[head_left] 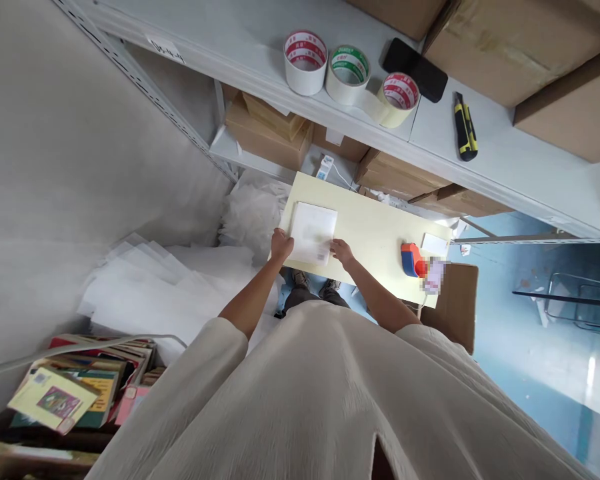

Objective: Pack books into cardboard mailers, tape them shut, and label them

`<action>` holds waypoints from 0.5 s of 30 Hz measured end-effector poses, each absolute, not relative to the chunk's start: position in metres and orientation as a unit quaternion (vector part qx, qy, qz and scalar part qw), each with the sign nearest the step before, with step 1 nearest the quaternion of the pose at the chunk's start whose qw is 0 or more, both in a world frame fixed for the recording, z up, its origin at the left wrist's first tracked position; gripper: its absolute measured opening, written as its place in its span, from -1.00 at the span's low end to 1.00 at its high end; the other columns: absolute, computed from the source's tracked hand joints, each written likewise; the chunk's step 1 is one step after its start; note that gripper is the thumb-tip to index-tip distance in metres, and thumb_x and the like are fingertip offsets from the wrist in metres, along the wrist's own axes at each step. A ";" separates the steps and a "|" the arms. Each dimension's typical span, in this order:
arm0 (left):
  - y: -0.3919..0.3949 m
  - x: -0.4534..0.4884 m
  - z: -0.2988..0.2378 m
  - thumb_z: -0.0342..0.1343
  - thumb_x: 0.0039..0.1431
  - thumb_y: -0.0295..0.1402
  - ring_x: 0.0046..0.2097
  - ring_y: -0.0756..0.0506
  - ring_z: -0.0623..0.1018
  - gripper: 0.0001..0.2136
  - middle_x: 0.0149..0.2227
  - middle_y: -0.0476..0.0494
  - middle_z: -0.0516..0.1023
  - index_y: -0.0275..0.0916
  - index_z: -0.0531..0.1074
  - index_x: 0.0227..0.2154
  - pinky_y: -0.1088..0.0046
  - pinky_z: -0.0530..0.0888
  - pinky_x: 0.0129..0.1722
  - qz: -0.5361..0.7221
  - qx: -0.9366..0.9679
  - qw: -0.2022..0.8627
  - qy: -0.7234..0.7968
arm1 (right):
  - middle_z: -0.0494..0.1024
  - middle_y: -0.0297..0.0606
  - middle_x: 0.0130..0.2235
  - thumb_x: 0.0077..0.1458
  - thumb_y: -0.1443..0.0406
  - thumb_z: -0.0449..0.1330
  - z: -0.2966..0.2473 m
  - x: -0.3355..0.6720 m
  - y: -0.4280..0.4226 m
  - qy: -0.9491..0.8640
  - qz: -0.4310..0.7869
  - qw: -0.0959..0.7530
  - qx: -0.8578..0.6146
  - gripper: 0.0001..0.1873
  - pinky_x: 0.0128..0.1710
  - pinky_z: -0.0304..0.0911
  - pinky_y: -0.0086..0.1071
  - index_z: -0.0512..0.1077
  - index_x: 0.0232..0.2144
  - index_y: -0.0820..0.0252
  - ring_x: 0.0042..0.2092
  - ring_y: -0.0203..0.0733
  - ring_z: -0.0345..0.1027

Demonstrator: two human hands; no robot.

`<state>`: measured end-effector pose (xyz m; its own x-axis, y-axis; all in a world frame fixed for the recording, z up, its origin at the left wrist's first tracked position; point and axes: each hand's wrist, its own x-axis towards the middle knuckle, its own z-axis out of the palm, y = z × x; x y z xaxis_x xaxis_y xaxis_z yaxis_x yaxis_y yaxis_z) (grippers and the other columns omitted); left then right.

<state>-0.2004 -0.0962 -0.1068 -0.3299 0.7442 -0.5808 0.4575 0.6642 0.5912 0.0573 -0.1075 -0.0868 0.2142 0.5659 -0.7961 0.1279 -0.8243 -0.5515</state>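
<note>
A flat white rectangular packet (313, 230) lies on the left part of the pale yellow table (370, 220); it looks like a book or stack in a white wrapping, with a small grey printed patch near its lower right corner. My left hand (282, 245) grips the packet's left edge, its fingers curled. At the lower right edge, my right hand (341, 251) has its fingers closed on the packet's side. What lies inside the white wrapping is hidden.
On the table's right end are a red and blue tape dispenser (411, 260) and a white card (435, 244). The shelf above bears tape rolls (347, 75), a black phone-like object (415, 69) and a box cutter (464, 128). White sheets (155, 287) and books (80, 387) are at left.
</note>
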 end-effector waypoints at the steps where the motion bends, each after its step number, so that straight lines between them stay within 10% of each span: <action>1: -0.097 -0.202 -0.107 0.29 0.19 -0.34 0.28 -0.55 0.66 -0.51 0.18 -0.48 0.64 -0.15 0.49 0.20 -0.18 0.58 0.35 0.169 0.378 0.436 0.799 | 0.76 -0.15 0.01 0.10 0.04 0.46 -0.085 0.058 -0.107 -0.227 0.582 0.190 -0.757 -0.49 0.01 0.50 -0.20 0.63 0.08 0.01 0.01 -0.02 0.63; 9: -0.074 -0.199 -0.098 0.34 0.22 -0.27 0.41 -0.67 0.58 -0.38 0.27 -0.64 0.65 -0.22 0.39 0.32 -0.36 0.36 0.47 0.122 0.327 0.456 0.819 | 0.68 -0.23 -0.21 0.07 0.19 0.43 -0.077 0.057 -0.107 -0.214 0.581 0.186 -0.763 -0.79 -0.06 0.45 -0.23 0.55 -0.22 0.01 -0.05 -0.03 0.59; 15: -0.073 -0.188 -0.089 0.36 0.17 -0.34 0.51 -0.67 0.47 -0.71 0.41 -0.63 0.51 -0.14 0.55 -0.04 -0.30 0.39 0.44 0.058 0.348 0.423 0.835 | 0.58 -0.35 -0.36 0.00 0.18 0.46 -0.088 0.053 -0.110 -0.220 0.586 0.191 -0.756 -0.79 -0.14 0.40 -0.27 0.57 -0.31 0.04 -0.21 -0.12 0.49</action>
<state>-0.1881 -0.0731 -0.0894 -0.3998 0.6297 -0.6661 0.5312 0.7514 0.3915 0.0526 -0.1103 -0.0878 0.2166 0.5572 -0.8016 0.1095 -0.8298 -0.5472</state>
